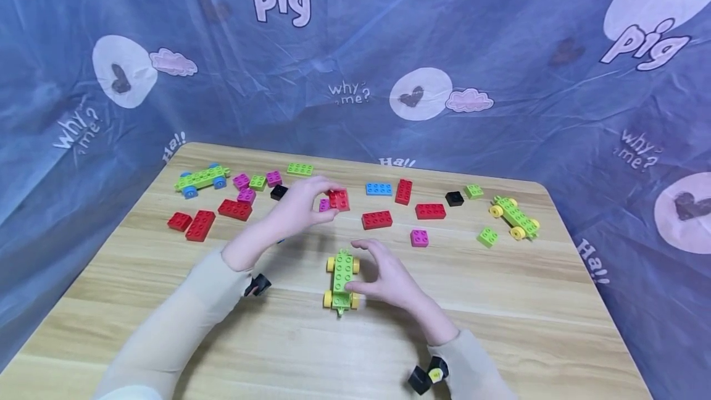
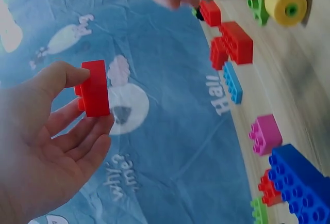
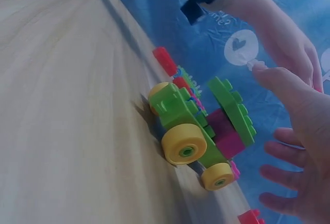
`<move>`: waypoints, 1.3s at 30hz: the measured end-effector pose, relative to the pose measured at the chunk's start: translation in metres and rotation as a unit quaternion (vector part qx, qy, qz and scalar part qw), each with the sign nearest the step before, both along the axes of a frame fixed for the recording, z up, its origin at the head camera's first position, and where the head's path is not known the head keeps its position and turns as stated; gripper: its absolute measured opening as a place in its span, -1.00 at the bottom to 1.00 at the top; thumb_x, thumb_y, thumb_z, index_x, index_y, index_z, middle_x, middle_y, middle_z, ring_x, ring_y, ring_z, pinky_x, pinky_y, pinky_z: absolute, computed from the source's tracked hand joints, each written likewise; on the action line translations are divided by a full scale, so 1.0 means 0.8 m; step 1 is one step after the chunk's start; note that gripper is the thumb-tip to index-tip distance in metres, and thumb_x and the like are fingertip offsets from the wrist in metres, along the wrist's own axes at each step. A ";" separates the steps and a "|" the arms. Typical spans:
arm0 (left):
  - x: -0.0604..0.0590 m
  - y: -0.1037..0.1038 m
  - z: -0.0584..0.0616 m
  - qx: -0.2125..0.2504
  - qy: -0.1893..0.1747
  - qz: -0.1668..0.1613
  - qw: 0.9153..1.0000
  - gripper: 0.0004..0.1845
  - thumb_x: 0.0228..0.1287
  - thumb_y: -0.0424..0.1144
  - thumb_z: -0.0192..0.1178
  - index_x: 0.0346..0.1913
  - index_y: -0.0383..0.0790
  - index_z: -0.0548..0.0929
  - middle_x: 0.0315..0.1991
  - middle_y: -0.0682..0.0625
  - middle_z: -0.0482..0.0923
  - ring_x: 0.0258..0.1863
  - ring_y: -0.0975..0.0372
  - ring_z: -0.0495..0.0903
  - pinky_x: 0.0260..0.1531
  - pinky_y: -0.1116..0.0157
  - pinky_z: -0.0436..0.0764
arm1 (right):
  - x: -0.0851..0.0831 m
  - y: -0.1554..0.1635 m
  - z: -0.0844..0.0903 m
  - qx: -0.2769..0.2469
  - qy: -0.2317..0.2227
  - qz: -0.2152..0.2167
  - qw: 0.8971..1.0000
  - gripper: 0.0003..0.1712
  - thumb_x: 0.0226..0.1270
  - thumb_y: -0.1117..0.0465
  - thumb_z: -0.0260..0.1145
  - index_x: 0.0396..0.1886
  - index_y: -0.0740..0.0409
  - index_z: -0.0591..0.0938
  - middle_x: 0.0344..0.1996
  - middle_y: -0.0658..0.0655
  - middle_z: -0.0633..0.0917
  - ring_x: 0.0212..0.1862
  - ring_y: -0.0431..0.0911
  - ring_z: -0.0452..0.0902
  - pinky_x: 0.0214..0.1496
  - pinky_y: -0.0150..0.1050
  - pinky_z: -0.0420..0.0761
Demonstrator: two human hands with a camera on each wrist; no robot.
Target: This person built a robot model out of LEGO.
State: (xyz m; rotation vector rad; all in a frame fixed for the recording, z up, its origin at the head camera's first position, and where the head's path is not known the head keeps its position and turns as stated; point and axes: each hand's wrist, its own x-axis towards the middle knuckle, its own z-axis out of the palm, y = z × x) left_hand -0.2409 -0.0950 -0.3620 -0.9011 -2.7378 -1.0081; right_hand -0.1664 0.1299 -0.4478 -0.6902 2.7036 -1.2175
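Observation:
My left hand [image 1: 302,207] is raised over the middle of the table and pinches a small red brick [image 1: 339,199] between thumb and fingers; the left wrist view shows the same red brick [image 2: 94,89] at the fingertips of that hand [image 2: 56,131]. A green car [image 1: 342,279] with yellow wheels stands on the wooden table [image 1: 500,326] in front of me. In the right wrist view this car [image 3: 191,131] carries a pink brick [image 3: 227,133] under a green plate [image 3: 232,105]. My right hand [image 1: 383,273] hovers at the car's right side with fingers loosely spread, gripping nothing.
Loose bricks lie across the far half: red ones [image 1: 200,224] at left, a red brick [image 1: 376,220] mid-table, a blue brick [image 1: 379,189], a pink brick [image 1: 419,237]. Two more green cars stand at far left [image 1: 201,179] and right [image 1: 515,217]. Blue cloth walls surround the table.

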 end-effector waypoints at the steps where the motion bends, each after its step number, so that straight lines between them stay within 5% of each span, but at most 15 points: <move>1: 0.005 0.001 0.000 0.000 0.001 -0.003 1.000 -0.50 0.11 -0.32 0.39 0.17 -0.30 0.60 0.08 -0.17 0.62 0.07 0.00 0.61 0.16 0.06 0.57 | 0.000 0.000 0.001 -0.002 -0.002 -0.002 1.000 -0.09 -0.02 -0.02 0.58 0.33 0.12 0.42 0.30 0.13 0.50 0.38 0.08 0.35 0.41 0.13 0.33; 10: 0.039 0.011 -0.009 -0.010 -0.012 -0.031 0.999 -0.53 0.11 -0.31 0.40 0.14 -0.21 0.64 0.00 -0.09 0.62 0.00 0.08 0.62 0.07 0.13 0.63 | 0.000 0.002 0.006 -0.031 0.012 -0.014 0.999 -0.14 0.04 0.04 0.55 0.34 0.07 0.40 0.30 0.14 0.51 0.36 0.10 0.38 0.36 0.15 0.39; 19: 0.061 0.021 -0.019 -0.023 -0.066 -0.020 0.997 -0.40 0.08 -0.28 0.42 0.24 -0.20 0.55 0.04 -0.05 0.65 0.05 0.12 0.61 0.09 0.11 0.61 | 0.001 0.003 0.012 -0.078 0.022 -0.046 0.996 -0.22 0.10 0.16 0.51 0.33 0.17 0.42 0.26 0.18 0.54 0.31 0.11 0.42 0.33 0.16 0.41; 39: 0.080 0.020 -0.042 -0.006 -0.062 -0.023 0.998 -0.44 0.01 -0.27 0.48 0.12 -0.26 0.57 -0.09 -0.03 0.70 -0.08 0.19 0.68 0.02 0.19 0.64 | 0.000 0.000 0.011 -0.074 0.085 -0.023 0.993 -0.51 0.03 0.24 0.54 0.02 0.13 0.65 -0.01 0.09 0.72 0.14 0.03 0.58 0.26 0.12 0.50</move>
